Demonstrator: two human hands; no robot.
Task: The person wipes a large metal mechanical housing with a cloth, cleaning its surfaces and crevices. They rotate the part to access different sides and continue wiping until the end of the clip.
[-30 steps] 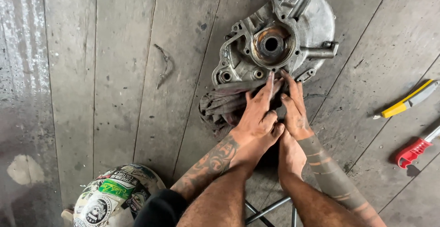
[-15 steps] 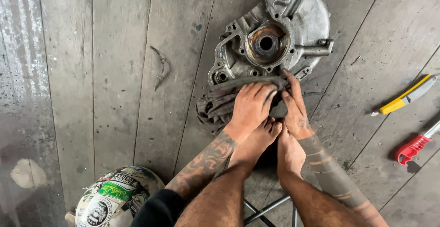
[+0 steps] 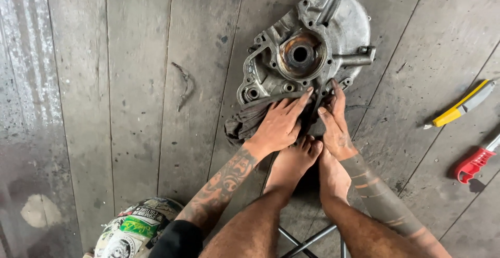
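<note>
Head view, looking straight down at a grey plank floor (image 3: 120,81). I note a cast metal engine cover (image 3: 312,49) lying flat on the boards, upper centre, its round rusty bore facing up. A dark, crumpled rag (image 3: 250,122) lies against the cover's lower edge, partly tucked under it.

Left hand (image 3: 278,125): palm down on the rag, fingers extended and only slightly spread, fingertips reaching the cover's lower rim. It presses flat; nothing is pinched.

Right hand (image 3: 336,125): just beside the left, fingers extended toward the same lower rim, index tip touching the metal. I cannot tell whether the thumb grips a fold of rag underneath, as the hand hides it.

Two bare feet (image 3: 307,159) rest on the floor directly below the hands, toes touching the rag's near edge.

Surroundings: yellow utility knife (image 3: 461,107) at right, well apart from the cover; red-handled tool (image 3: 474,164) below it, cut off by the frame edge. Sticker-covered helmet (image 3: 133,232) at bottom left. Metal stool legs (image 3: 307,240) visible between the shins.
</note>
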